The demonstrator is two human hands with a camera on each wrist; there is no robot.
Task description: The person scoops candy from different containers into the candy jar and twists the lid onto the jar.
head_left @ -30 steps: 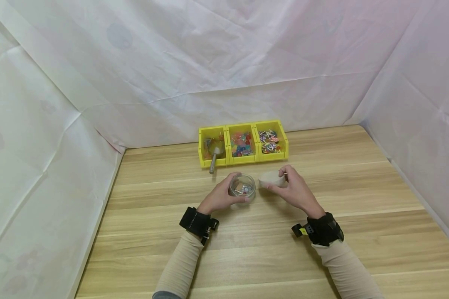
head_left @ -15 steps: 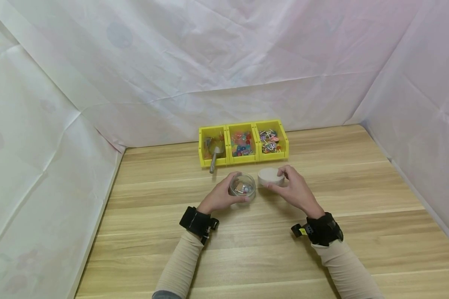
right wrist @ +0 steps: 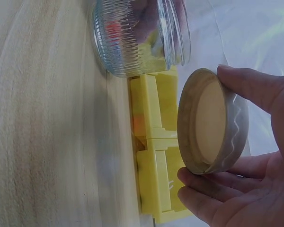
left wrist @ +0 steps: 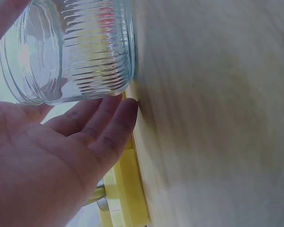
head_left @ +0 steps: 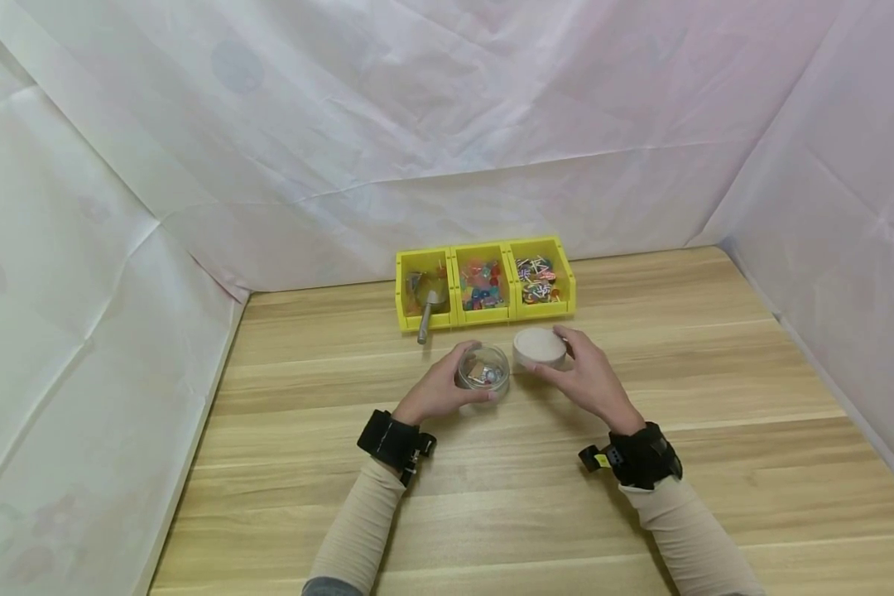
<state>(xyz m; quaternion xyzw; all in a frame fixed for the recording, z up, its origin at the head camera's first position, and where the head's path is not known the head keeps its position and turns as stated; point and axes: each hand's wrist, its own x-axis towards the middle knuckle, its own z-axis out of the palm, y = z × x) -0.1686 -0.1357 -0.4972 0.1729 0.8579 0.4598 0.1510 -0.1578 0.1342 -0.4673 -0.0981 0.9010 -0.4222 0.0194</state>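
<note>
My left hand (head_left: 441, 385) grips a clear glass jar (head_left: 497, 387) with ribbed sides, thumb and fingers around it. The jar stands upright and without a lid on the table; small brown and whitish pieces show inside it from above. Just to its right, my right hand (head_left: 590, 379) holds a round pale lid (head_left: 540, 346) by its edge, between thumb and fingers. The right wrist view shows the lid (right wrist: 234, 127) raised off the table, apart from the jar (right wrist: 125, 42), its hollow underside facing down toward the tabletop.
Behind the jar, three joined yellow bins (head_left: 484, 317) hold small colourful pieces. A metal scoop (head_left: 425, 323) lies in the left bin, its handle sticking out over the front edge. White cloth (head_left: 454, 116) hangs behind and along both sides of the wooden table (head_left: 507, 513).
The lid has tipped in my right hand, so its flat top now shows more fully from above. My left hand and the jar have stayed in place.
</note>
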